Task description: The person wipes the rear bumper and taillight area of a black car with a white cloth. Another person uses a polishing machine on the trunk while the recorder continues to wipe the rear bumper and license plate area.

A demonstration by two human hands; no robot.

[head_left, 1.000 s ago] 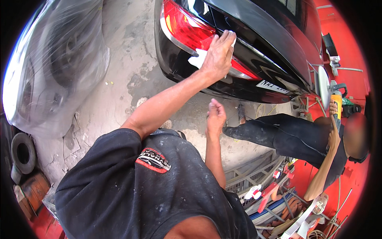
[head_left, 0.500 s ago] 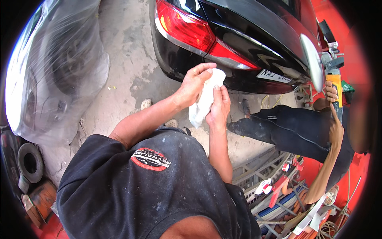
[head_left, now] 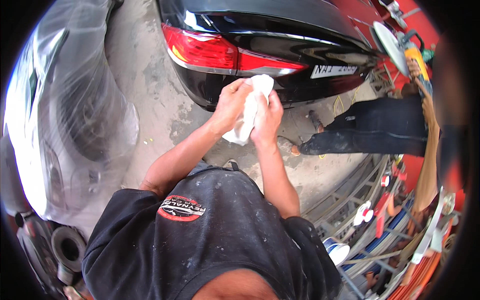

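Note:
Between my two hands is a white cloth [head_left: 246, 120], bunched at the top and hanging in a loose fold. My left hand [head_left: 233, 102] is closed on its left side, fingers curled over the upper part. On the other side my right hand [head_left: 267, 114] grips it, thumb and fingers pressed into the folds. Just beyond the cloth stands the rear of a glossy black car [head_left: 280, 92], with its red tail light [head_left: 205, 50] nearest my hands. The cloth overlaps the car's bumper in view; whether it touches cannot be told.
At right a co-worker in dark clothes [head_left: 370, 127] holds a yellow power polisher [head_left: 417, 62] with a white pad. A plastic-covered car [head_left: 75, 115] stands at left. Metal racks [head_left: 345, 210] with pipes and tools lie at lower right, a tire [head_left: 68, 248] at lower left.
My view has turned, so the car's rear sits further left and higher in it. Both hands still hold the cloth, its lower end now drawn in more. The co-worker's polisher appears higher.

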